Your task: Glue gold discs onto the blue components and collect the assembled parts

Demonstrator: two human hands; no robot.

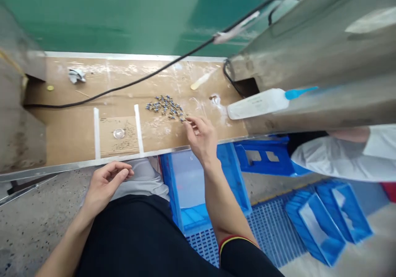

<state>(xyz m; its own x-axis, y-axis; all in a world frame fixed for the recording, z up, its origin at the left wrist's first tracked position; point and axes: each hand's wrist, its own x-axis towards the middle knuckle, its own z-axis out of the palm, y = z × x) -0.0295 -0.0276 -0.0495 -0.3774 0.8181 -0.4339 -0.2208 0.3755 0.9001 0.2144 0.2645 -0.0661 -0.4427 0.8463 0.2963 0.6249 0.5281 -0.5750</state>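
Small parts (168, 103) jumbled, long axes pointing every way. Right grip (203, 138) narrowed at their edge, hold unclear; left grip (103, 184) half-curled, empty.

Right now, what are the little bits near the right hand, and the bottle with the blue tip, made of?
The little bits look like shiny metal: they glint brassy gold, though the blue could be plastic or paint. The bottle seems to be plastic, with a cloudy, smooth wall.

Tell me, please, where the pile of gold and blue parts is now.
In the head view, the pile lies on the bench slightly left of centre, between a white tape strip and the right hand.
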